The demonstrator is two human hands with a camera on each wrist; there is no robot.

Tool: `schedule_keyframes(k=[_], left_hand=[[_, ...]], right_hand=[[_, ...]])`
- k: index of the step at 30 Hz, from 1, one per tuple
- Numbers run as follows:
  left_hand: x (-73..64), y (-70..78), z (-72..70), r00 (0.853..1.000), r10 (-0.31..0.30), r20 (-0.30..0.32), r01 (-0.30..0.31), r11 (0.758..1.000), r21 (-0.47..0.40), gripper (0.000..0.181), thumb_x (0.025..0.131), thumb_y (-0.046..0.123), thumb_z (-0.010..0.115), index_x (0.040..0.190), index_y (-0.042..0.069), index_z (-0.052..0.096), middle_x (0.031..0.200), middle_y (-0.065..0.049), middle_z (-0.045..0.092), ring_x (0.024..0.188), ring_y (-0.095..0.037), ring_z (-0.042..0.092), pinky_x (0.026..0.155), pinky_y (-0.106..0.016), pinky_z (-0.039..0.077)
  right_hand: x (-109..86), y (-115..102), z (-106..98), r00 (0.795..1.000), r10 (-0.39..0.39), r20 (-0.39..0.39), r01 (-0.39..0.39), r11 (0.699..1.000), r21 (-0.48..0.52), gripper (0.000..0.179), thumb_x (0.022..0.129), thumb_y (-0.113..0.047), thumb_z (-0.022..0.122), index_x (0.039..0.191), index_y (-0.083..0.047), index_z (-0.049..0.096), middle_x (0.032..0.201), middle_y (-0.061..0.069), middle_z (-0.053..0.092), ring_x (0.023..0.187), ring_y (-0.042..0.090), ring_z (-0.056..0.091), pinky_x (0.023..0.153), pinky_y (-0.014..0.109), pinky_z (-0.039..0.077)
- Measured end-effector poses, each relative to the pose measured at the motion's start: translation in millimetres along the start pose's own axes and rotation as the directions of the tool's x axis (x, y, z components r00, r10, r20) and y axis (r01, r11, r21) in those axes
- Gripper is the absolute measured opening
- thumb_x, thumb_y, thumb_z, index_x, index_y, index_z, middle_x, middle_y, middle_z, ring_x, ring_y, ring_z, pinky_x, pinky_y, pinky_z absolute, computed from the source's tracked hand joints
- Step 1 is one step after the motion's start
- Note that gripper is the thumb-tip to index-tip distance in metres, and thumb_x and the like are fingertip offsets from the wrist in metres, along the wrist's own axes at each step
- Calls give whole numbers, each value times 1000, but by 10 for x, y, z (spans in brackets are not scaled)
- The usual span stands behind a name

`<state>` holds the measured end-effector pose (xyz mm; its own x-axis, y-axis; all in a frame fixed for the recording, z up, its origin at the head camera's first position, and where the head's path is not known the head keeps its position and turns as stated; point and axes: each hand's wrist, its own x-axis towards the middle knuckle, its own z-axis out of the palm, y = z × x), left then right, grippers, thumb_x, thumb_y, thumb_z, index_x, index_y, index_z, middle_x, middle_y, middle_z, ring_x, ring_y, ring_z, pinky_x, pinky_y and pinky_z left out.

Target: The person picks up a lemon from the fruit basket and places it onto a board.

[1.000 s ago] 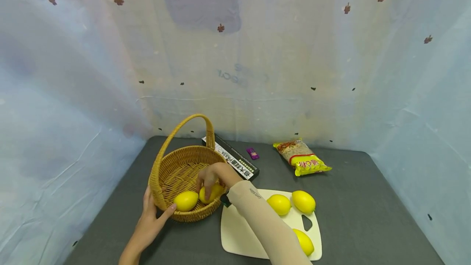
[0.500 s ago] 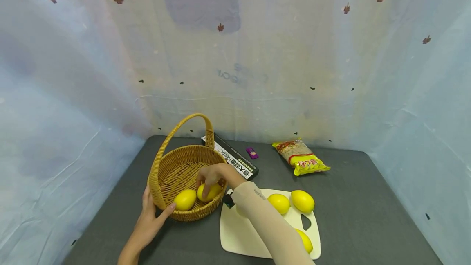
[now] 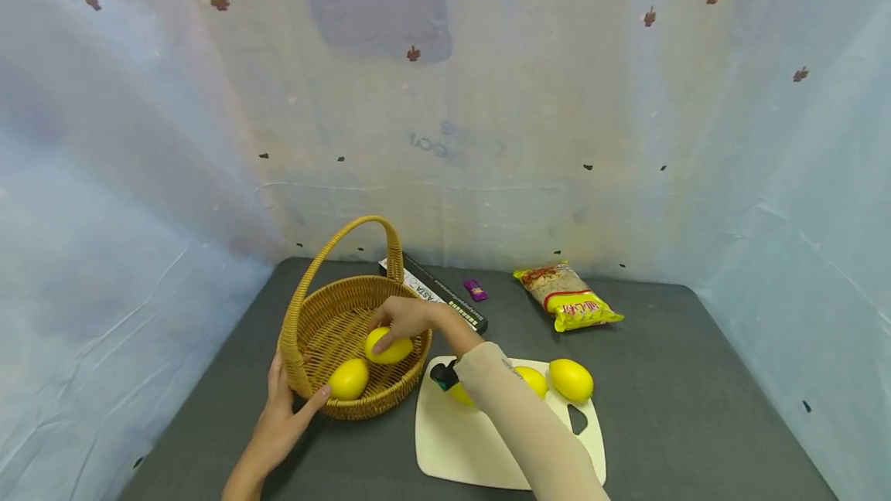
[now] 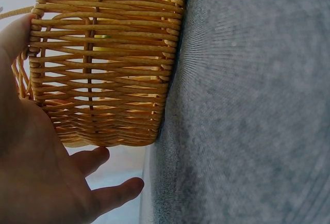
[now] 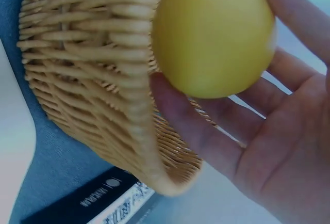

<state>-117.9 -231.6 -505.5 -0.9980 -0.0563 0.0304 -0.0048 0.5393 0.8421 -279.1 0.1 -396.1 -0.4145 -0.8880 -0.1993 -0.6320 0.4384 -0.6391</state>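
Note:
My right hand [image 3: 411, 317] holds a yellow lemon [image 3: 393, 350] between thumb and fingers, inside the right part of the wicker basket [image 3: 362, 408]. In the right wrist view this lemon [image 5: 216, 38] sits at the height of the basket's rim, with my fingers around its underside. A second lemon [image 3: 349, 379] lies in the basket near the front. My left hand [image 3: 281, 416] grips the basket's front left edge. Its thumb reaches the rim in the left wrist view, and two fingers stretch out below the woven wall [image 4: 108, 79]. The other fingertips are hidden.
Right of the basket lies a white cutting board [image 3: 466, 454] bearing lemons [image 3: 571, 380], partly covered by my right sleeve [image 3: 529, 424]. Behind are a black pasta box [image 3: 438, 292], a small purple packet [image 3: 476, 290] and a yellow macaroni bag [image 3: 567, 300]. The basket's tall handle [image 3: 313, 277] arches above it.
My right hand has lifted the lemon slightly up and to the left within the basket. My left hand and the basket have stayed put. The sleeve now hides the lowest lemon on the board.

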Motion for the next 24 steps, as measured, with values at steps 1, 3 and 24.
schedule_keyframes(k=[1, 3, 24], left_hand=[[-1, 3, 0, 1000, 2, -2, -2, 1000, 4, 98, 100, 43, 60, 155, 39, -21, 161, -3, -29, 143, -58, 10, 97, -79, 24], [-5, 11, 0, 1000, 4, -7, -4, 1000, 6, 98, 99, 43, 60, 154, 40, -21, 161, -3, -29, 143, -57, 11, 96, -79, 24], [0, 22, 4, 1000, 0, -5, 0, 1000, 9, 98, 100, 43, 60, 154, 40, -22, 160, -3, -30, 142, -59, 10, 95, -80, 24]], right_hand=[[-34, -16, -17, 1000, -6, -7, 6, 1000, 12, 36, 91, -19, 75, 123, -3, 69, 114, 4, 69, 93, 7, 61, 80, 19, 50], [-94, -36, -40, 1000, -22, -23, 22, 1000, 21, 38, 92, -19, 75, 125, -4, 68, 116, 5, 69, 96, 7, 62, 81, 19, 50], [-841, -173, -100, 990, -91, -108, 94, 995, 22, 41, 92, -24, 74, 130, -9, 66, 119, -1, 67, 95, 5, 59, 86, 22, 49]])
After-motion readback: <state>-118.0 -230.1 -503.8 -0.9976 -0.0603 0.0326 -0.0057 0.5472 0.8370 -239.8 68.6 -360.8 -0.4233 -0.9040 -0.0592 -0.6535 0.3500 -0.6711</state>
